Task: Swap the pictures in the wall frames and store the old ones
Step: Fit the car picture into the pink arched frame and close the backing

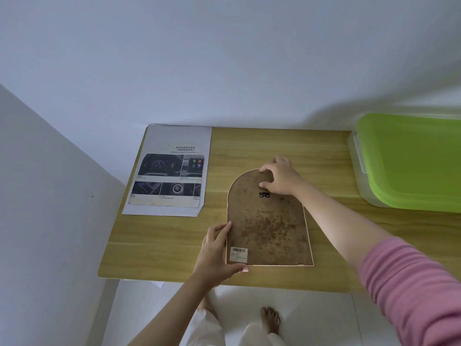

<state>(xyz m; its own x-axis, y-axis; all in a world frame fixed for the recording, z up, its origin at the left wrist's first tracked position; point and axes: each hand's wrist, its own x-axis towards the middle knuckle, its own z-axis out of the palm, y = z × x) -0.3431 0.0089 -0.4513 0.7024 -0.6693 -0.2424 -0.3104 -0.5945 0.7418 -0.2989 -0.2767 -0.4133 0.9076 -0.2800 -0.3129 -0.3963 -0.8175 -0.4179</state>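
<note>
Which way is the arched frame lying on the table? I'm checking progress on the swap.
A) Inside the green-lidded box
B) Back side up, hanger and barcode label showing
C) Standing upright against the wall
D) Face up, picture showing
B: the arched frame lies flat on the table, its brown backing, black hanger and barcode label facing up.

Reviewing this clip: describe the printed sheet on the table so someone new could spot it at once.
Start at the wooden table against the white wall. The printed sheet lies flat in its far left corner, left of the arched frame. It alone is white paper, headed ADVANCED, showing car dashboard photos.
</note>
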